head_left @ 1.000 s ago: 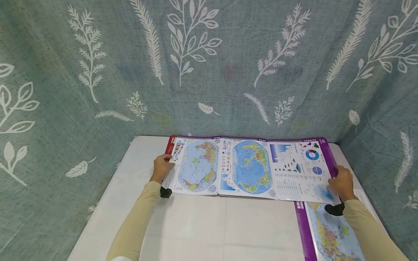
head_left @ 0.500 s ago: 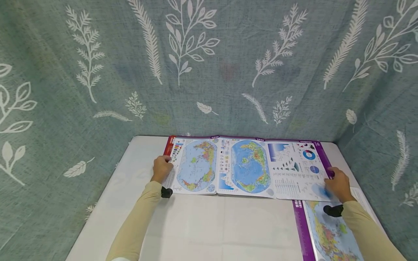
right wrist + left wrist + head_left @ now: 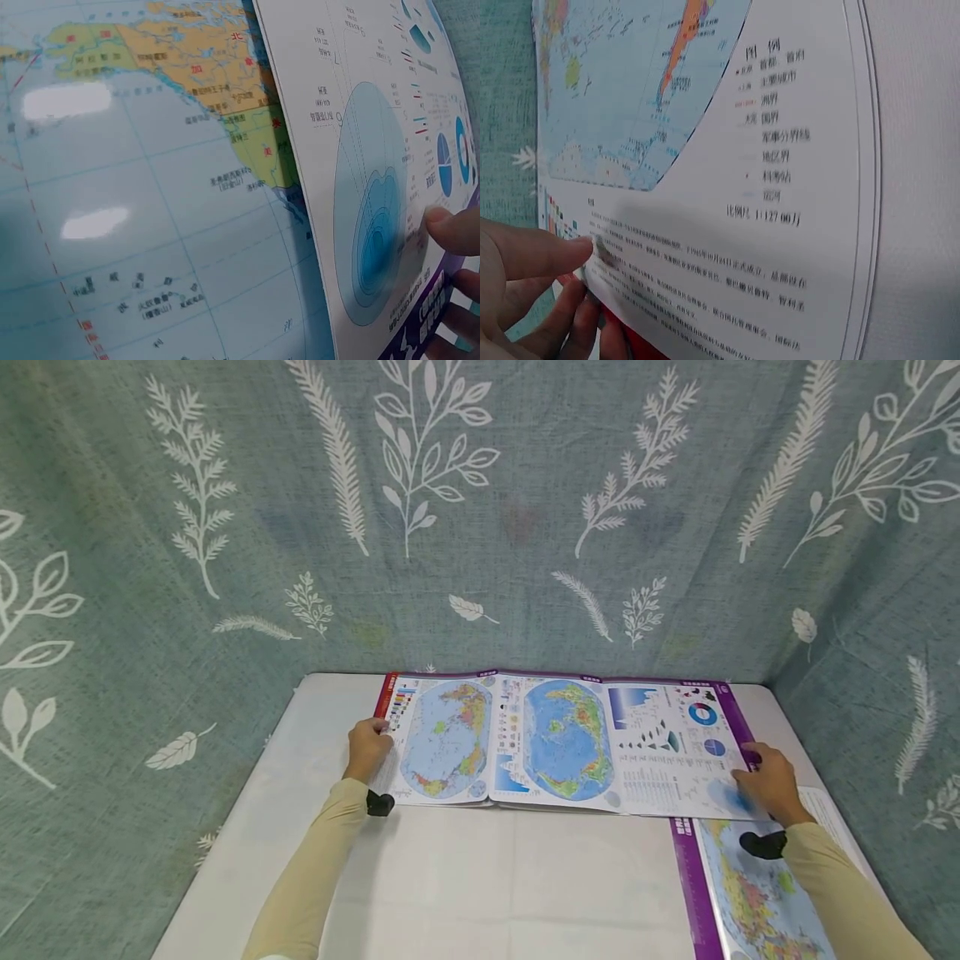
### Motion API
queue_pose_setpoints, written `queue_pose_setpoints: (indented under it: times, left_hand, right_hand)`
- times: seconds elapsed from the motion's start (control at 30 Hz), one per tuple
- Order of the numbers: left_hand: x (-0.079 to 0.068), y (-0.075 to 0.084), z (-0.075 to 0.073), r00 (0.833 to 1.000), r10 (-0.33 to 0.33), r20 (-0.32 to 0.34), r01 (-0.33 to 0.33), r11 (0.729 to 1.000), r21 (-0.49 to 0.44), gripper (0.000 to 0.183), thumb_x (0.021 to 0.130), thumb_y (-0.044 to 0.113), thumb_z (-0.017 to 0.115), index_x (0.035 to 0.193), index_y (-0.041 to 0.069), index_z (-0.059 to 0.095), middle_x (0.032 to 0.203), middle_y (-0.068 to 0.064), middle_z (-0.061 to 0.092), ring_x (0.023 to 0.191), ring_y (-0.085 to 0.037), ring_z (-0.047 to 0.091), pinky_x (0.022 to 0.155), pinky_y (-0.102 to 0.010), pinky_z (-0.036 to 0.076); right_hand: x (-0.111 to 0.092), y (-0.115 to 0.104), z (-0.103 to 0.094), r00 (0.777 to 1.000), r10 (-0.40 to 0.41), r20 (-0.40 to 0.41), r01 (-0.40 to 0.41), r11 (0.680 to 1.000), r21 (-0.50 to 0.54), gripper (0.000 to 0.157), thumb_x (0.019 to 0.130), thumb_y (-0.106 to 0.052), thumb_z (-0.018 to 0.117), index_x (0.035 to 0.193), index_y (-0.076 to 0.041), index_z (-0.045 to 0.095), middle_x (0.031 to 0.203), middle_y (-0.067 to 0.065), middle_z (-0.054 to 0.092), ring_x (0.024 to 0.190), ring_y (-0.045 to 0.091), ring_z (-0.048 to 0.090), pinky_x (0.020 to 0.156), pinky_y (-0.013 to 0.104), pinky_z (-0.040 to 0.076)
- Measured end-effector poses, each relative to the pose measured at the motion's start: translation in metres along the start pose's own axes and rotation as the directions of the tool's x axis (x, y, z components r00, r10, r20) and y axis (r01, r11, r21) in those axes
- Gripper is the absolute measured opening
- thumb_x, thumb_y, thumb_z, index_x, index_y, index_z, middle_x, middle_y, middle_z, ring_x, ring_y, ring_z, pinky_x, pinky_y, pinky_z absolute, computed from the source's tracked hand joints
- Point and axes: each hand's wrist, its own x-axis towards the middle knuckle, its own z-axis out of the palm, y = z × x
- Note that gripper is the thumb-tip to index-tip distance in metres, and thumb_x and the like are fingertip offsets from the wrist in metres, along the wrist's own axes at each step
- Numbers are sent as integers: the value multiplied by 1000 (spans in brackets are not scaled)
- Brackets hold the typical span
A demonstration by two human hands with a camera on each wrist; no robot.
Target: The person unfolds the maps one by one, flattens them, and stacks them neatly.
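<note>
A folding world map (image 3: 570, 739) lies spread in panels across the far part of the table, two of them with oval world maps and the right one with charts. My left hand (image 3: 369, 750) pinches its left edge at the red strip; in the left wrist view the thumb is on the printed face and the fingers (image 3: 570, 315) curl behind. At the other end my right hand (image 3: 772, 781) pinches the purple right edge, thumb (image 3: 454, 229) on the chart panel and fingers behind it. Under the right panel's near corner shows a second world map (image 3: 750, 893) with a purple border.
The white tabletop (image 3: 480, 877) runs from the near side up to a green leaf-patterned curtain (image 3: 465, 527), which hangs behind and along both sides. A white printed sheet (image 3: 832, 818) shows beside my right forearm.
The folding map's right edge has come slightly left along with my right hand, and small gaps show at the folds' near edge. My left hand stays nearly in place.
</note>
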Motion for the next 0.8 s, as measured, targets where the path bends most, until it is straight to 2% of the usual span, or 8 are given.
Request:
queue_pose_setpoints:
  times: [0.1, 0.17, 0.3, 0.6, 0.8]
  left_hand:
    - [-2, 3, 0, 1000, -22, -17, 22, 999, 29, 37, 83, 1, 53, 119, -6, 60, 117, -23, 56, 108, -37, 44, 95, -48, 37]
    - [-3, 4, 0, 998, -52, -26, 53, 997, 60, 36, 84, 4, 54, 118, -4, 61, 119, -22, 55, 111, -38, 40, 94, -51, 33]
    - [-2, 4, -1, 995, -88, -39, 91, 992, 89, 34, 84, 7, 56, 116, -4, 61, 121, -21, 53, 113, -39, 40, 94, -53, 32]
    - [2, -7, -8, 997, 18, -72, -14, 998, 62, 36, 79, -1, 53, 112, -11, 62, 123, -29, 53, 119, -42, 46, 101, -50, 36]
    - [0, -5, -13, 999, -18, -36, 19, 999, 36, 36, 81, 0, 52, 115, -10, 61, 125, -29, 52, 117, -41, 46, 98, -50, 39]
  right_hand:
    - [-2, -2, 1, 1000, -14, -11, 14, 1000, 0, 60, 84, -2, 62, 134, 16, 33, 127, 41, 34, 108, 56, 38, 90, 68, 36]
    - [-3, -3, 2, 1000, -28, -14, 28, 1000, 5, 60, 84, -2, 62, 134, 16, 34, 127, 41, 34, 108, 56, 38, 90, 68, 35]
    - [-5, -6, 4, 998, -61, -15, 61, 998, 7, 60, 84, -2, 63, 134, 14, 35, 129, 40, 34, 110, 56, 38, 91, 68, 35]
    - [-9, -13, 9, 997, -77, -18, 77, 997, 24, 60, 82, -1, 64, 134, 14, 36, 131, 41, 32, 111, 57, 36, 92, 69, 33]
    - [-10, -10, 5, 994, -110, -7, 110, 994, 17, 59, 83, -2, 64, 132, 14, 36, 127, 40, 36, 110, 56, 38, 91, 69, 33]
